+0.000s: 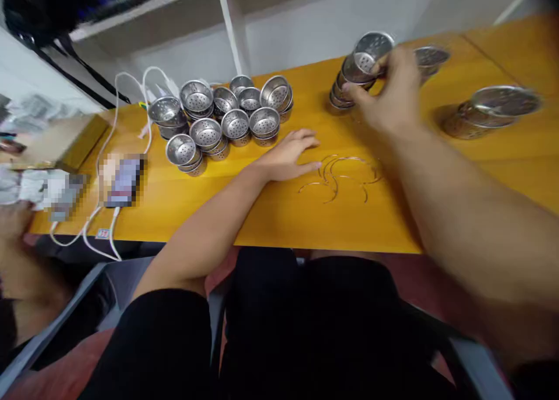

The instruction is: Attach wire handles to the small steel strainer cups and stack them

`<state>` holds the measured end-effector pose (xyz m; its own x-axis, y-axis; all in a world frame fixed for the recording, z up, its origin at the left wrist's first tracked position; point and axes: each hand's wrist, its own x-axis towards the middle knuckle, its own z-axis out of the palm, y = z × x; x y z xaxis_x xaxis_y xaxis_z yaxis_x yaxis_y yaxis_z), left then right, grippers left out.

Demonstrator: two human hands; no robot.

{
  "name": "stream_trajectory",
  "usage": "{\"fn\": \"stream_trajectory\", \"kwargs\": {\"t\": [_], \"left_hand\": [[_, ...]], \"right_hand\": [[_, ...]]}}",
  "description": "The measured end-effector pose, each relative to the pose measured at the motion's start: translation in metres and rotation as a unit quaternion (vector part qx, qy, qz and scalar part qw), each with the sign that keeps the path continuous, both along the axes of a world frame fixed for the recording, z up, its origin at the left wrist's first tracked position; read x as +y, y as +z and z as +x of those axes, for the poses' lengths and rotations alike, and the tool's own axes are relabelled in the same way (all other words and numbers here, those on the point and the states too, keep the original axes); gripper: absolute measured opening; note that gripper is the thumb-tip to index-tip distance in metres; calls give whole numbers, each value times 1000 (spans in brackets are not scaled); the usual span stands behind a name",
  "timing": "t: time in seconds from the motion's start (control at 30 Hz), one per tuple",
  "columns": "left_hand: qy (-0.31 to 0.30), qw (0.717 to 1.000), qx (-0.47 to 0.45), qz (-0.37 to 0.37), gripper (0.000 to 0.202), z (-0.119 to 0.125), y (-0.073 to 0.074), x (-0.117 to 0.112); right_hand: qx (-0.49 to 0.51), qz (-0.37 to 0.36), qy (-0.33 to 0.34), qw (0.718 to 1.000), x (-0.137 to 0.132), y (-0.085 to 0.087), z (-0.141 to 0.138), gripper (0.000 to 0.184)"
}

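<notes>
We cannot tell whether our right hand (393, 91), badly blurred, grips the tilted metal cup (371, 53) at its fingertips or only touches it. The stack of cups (493, 112) far right is blurred too, so we cannot count them, and the phone (124, 179) is pixelated beyond reading. Another person's hand (11, 222) is cut off at the left edge.

table (271, 213): yellow-orange | strainer cups (227, 117): silver, perforated dots | cables (111, 132): white | wire rings (345, 176): silver
</notes>
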<state>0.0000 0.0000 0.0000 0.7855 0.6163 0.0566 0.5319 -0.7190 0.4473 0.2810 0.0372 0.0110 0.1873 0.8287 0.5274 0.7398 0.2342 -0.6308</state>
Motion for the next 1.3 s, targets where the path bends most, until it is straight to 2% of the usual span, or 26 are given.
{"fn": "stream_trajectory", "kwargs": {"t": [0.23, 0.43, 0.7, 0.87, 0.97, 1.03, 1.13, 1.23, 1.3], "left_hand": [[6, 1000, -15, 1, 72, -1, -6, 3], [7, 1000, -14, -1, 72, -1, -5, 2], [25, 999, -46, -7, 89, -3, -12, 11], [11, 998, -64, -5, 86, -5, -19, 17], [16, 998, -59, -2, 85, -4, -16, 15], [33, 999, -42, 1, 85, -3, -11, 11], [56, 998, -3, 7, 78, -1, 0, 3], [73, 997, 24, 9, 67, 0, 9, -5], [84, 996, 25, 10, 62, 0, 13, -9]], "right_hand": [[-16, -21, 32, 999, -14, 10, -5, 54], [4, -29, -2, 1000, -8, 10, -1, 49], [-13, -20, 39, 999, -20, 14, -4, 33], [-19, -13, 52, 998, -26, 17, -7, 39], [-24, -13, 57, 998, -32, 23, -10, 40], [-25, -12, 83, 996, -38, 27, -14, 41], [-15, -30, 166, 986, -48, 28, -25, 53], [-9, -99, 257, 961, -55, 21, -36, 63], [-5, -119, 291, 949, -53, 13, -40, 64]]}}
